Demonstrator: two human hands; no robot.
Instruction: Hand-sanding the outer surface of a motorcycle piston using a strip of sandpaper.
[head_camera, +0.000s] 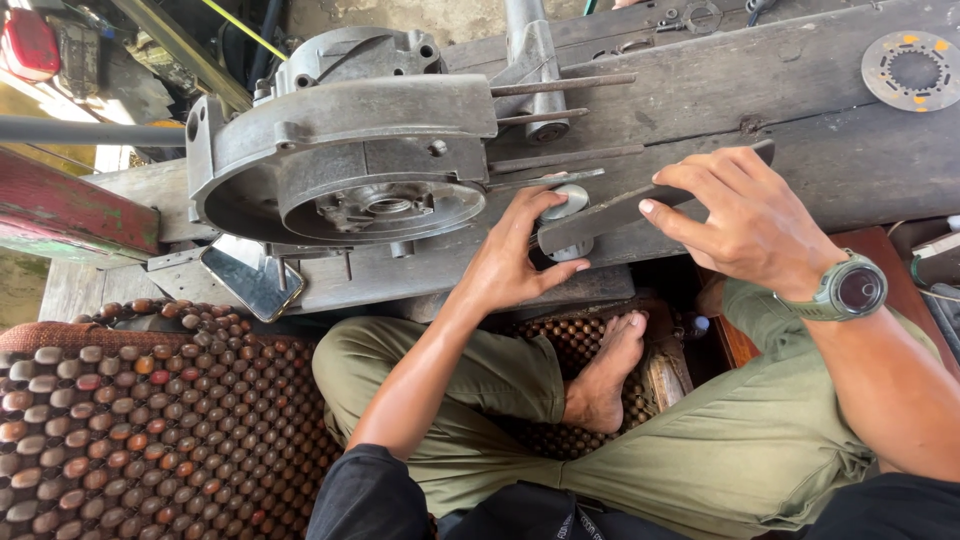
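Left hand (515, 255) hides round metal part (572, 200) | right hand (745, 220) grips flat bar (610, 215)

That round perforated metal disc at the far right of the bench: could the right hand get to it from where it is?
Probably yes. The disc lies alone on the bare wooden bench, with nothing between it and the right hand. But that hand is resting on a flat dark metal bar, so it would have to let go first.

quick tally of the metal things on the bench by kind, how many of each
engine casing: 1
flat file, under both the left hand and right hand: 1
small round part: 1
toothed disc: 1
long rods: 4
total: 8
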